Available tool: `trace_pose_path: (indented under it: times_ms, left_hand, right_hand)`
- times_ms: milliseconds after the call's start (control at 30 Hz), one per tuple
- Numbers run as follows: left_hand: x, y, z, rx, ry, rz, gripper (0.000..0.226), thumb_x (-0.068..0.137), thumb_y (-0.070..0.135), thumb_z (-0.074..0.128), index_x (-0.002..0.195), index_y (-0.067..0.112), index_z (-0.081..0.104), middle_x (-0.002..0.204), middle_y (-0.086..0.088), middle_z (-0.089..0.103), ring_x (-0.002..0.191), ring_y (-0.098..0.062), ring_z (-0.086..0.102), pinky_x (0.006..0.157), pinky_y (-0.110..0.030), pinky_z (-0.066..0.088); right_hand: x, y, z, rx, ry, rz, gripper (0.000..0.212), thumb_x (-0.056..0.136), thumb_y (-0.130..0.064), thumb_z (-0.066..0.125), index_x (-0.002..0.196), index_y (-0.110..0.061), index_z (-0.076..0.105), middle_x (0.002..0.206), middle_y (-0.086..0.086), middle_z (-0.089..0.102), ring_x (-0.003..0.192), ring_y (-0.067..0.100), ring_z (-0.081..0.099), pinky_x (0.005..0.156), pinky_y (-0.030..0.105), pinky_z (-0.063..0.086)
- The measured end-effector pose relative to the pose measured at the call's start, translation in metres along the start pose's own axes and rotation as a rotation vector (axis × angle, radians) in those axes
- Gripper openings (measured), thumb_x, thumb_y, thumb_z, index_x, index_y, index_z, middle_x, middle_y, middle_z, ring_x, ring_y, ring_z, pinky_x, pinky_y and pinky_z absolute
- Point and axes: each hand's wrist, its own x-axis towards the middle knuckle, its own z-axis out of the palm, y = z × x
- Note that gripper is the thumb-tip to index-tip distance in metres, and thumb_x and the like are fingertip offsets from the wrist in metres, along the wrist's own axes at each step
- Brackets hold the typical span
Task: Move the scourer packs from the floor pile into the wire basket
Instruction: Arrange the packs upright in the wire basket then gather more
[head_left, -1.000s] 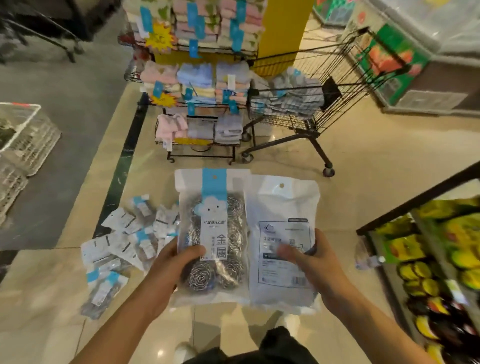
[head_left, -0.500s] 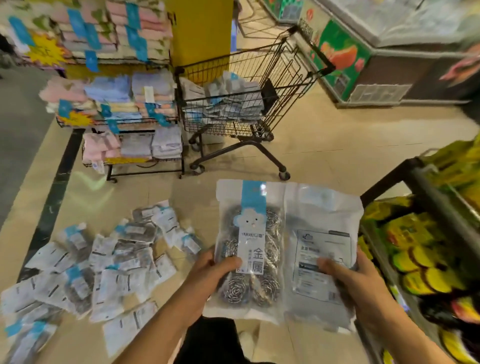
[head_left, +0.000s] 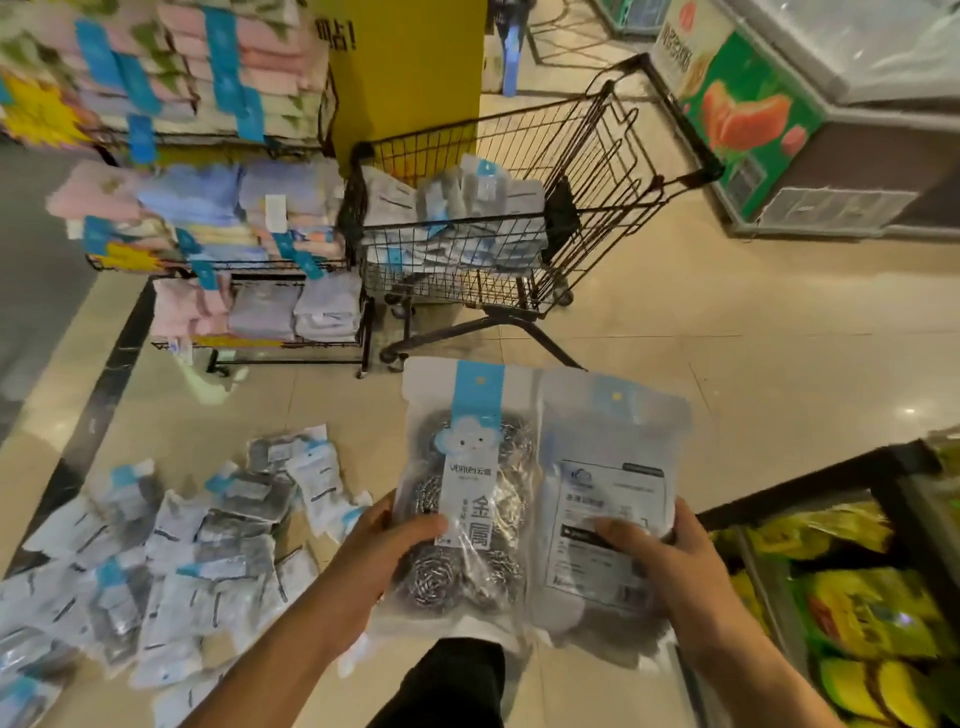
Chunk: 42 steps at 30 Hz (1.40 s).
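1. Glossy beige floor tiles (head_left: 727, 364) of a shop aisle fill the view, with a dark stripe (head_left: 104, 395) running along the left edge of the tiled area.
2. Near the back stands a dark wire shopping cart (head_left: 587, 171), its basket partly filled with scourer packs (head_left: 457, 218) lying in a loose heap.
3. Left of the cart, just beside it, a low wire rack (head_left: 270, 312) holds folded towels in pink, blue and grey, with blue labels.
4. Behind the cart rises a yellow pillar (head_left: 410, 67).
5. At the back right sits a chest freezer (head_left: 831, 130) with a green fruit picture on its side.
6. On the floor at the lower left lies the pile of scourer packs (head_left: 171, 545), spread out and overlapping, some face up, some showing the white back.
7. At the right edge a dark-framed shelf (head_left: 852, 571) carries yellow and green packets.
8. The left hand (head_left: 374, 561) grips 1 scourer pack (head_left: 467, 499) by its lower left side, thumb over the front; the pack shows its blue header, a cloud figure and steel scourers inside.
9. The right hand (head_left: 670, 566) holds a 2nd scourer pack (head_left: 608, 499) by its lower right side, thumb on the printed white back label.
10. The 2 held packs are side by side, edges touching or overlapping, upright and tilted slightly away, above the floor in front of the cart and well apart from it.
11. A dark trouser leg (head_left: 452, 680) shows below the packs.
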Motion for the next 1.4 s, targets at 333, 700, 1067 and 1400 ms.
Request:
trace_pose_path:
  times_ms: [333, 700, 1067, 1400]
  left_hand:
    - [0.119, 0.105, 0.07, -0.005, -0.008, -0.02, 0.073, 0.061, 0.041, 0.089, 0.129, 0.024, 0.07, 0.116, -0.004, 0.081, 0.114, -0.029, 0.074, 0.111, -0.055, 0.048]
    - [0.254, 0.224, 0.145, -0.06, 0.139, 0.111, 0.068, 0.063, 0.02, 0.087, 0.128, 0.013, 0.07, 0.117, -0.016, 0.079, 0.109, -0.037, 0.076, 0.108, -0.061, 0.051]
    - [0.35, 0.326, 0.148, -0.105, 0.354, 0.131, 0.015, 0.086, 0.002, 0.076, 0.099, 0.005, 0.069, 0.068, 0.0, 0.079, 0.053, -0.009, 0.074, 0.048, -0.019, 0.054]
    - [0.536, 0.44, 0.062, -0.015, 0.292, -0.036, 0.024, 0.085, 0.022, 0.081, 0.105, 0.023, 0.068, 0.101, -0.002, 0.078, 0.091, -0.018, 0.071, 0.069, -0.03, 0.046]
  right_hand:
    - [0.12, -0.095, -0.027, 0.064, -0.014, 0.0, 0.047, 0.081, -0.005, 0.086, 0.119, -0.015, 0.062, 0.099, 0.006, 0.083, 0.089, 0.032, 0.081, 0.084, 0.054, 0.065]
    - [0.308, -0.235, -0.037, -0.102, -0.144, -0.154, 0.047, 0.078, -0.015, 0.092, 0.114, -0.022, 0.061, 0.1, -0.003, 0.082, 0.085, 0.018, 0.08, 0.082, 0.048, 0.067]
    - [0.45, -0.346, 0.018, -0.15, -0.304, -0.097, 0.052, 0.078, -0.014, 0.09, 0.121, -0.022, 0.064, 0.107, -0.001, 0.082, 0.092, 0.02, 0.081, 0.086, 0.051, 0.066]
    - [0.596, -0.398, 0.134, -0.125, -0.187, -0.007, 0.049, 0.082, -0.01, 0.087, 0.121, -0.021, 0.06, 0.111, 0.001, 0.08, 0.099, 0.025, 0.078, 0.087, 0.049, 0.065]
